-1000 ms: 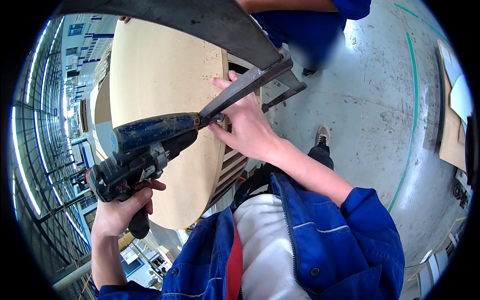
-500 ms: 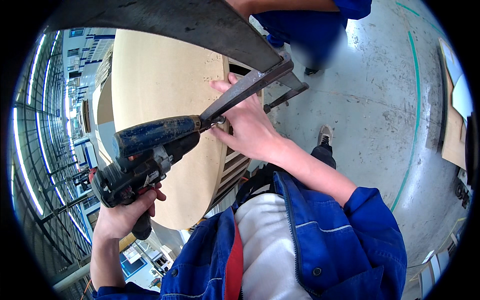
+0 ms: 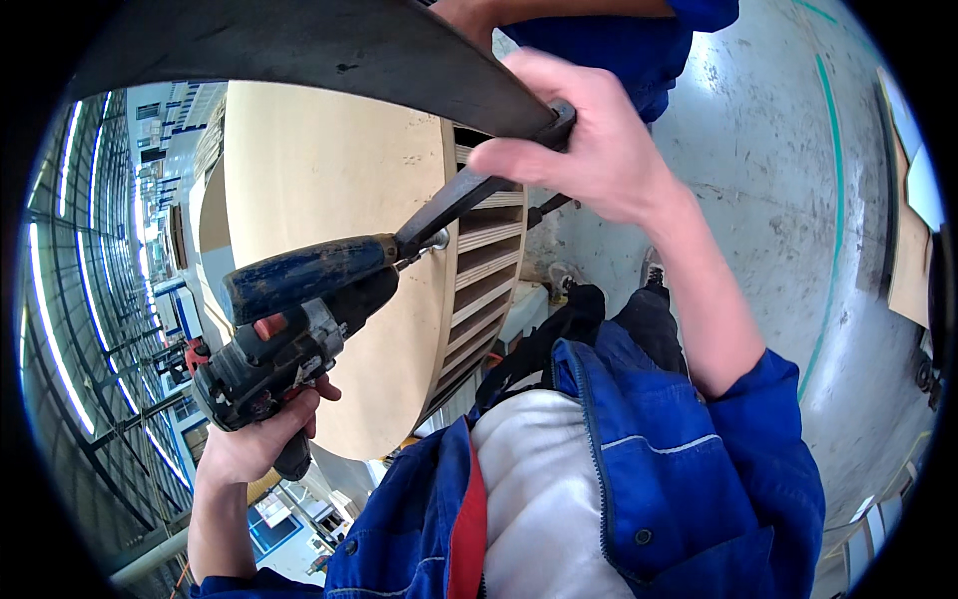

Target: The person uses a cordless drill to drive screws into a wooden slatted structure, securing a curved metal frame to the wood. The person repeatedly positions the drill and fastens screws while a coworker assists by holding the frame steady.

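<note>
My left hand [image 3: 254,447] is closed round the grip of a black cordless drill [image 3: 274,361] at the left. Its nose points up and right toward a round metal piece at the panel's edge. Just above the drill lies the worn blue handle [image 3: 309,274] of a large steel bar clamp [image 3: 329,55], whose bar crosses the top. My right hand [image 3: 604,145], slightly blurred, wraps thumb and fingers round the clamp where its arm meets the bar. Under both tools is a curved pale wooden panel [image 3: 339,165] with a slatted side [image 3: 486,290].
Another person in blue workwear [image 3: 599,50] stands at the top, a forearm beside the clamp bar. Grey concrete floor [image 3: 758,220] with a green line [image 3: 836,200] runs along the right. Boards [image 3: 906,260] lean at the far right.
My right hand has left the panel's edge beside the drill tip and moved up and right onto the clamp. The drill and left hand have shifted slightly down.
</note>
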Demonstrator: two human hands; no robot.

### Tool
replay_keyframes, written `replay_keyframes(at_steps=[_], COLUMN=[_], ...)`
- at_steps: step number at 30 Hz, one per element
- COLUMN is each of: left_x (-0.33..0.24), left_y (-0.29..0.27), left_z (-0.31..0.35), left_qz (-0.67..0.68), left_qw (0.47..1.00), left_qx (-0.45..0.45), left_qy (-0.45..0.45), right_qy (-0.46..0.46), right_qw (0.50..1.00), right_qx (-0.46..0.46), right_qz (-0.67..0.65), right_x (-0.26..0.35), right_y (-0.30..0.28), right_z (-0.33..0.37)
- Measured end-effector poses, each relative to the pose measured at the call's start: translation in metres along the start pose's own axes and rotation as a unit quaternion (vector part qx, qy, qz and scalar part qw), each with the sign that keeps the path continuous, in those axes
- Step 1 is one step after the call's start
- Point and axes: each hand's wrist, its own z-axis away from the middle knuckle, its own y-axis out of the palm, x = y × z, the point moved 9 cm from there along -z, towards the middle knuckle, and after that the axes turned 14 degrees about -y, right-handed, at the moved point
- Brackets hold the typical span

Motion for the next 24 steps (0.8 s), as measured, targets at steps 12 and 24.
replay_keyframes(at_steps=[12, 24], left_x=[0.0011, -0.0056], left_y=[-0.0036, -0.0028], left_z=[-0.0013, 0.0024], left_qz=[-0.033, -0.042], left_qw=[0.999, 0.998], left_qx=[-0.009, -0.027], left_qy=[-0.029, -0.043], right_qy=[0.041, 0.017], right_qw=[0.999, 0.999], right_qx=[-0.024, -0.028], right_qz=[-0.003, 0.014], right_x=[-0.0094, -0.0035], right_y=[0.0092, 0.0074], right_z=[0.0028, 0.0004])
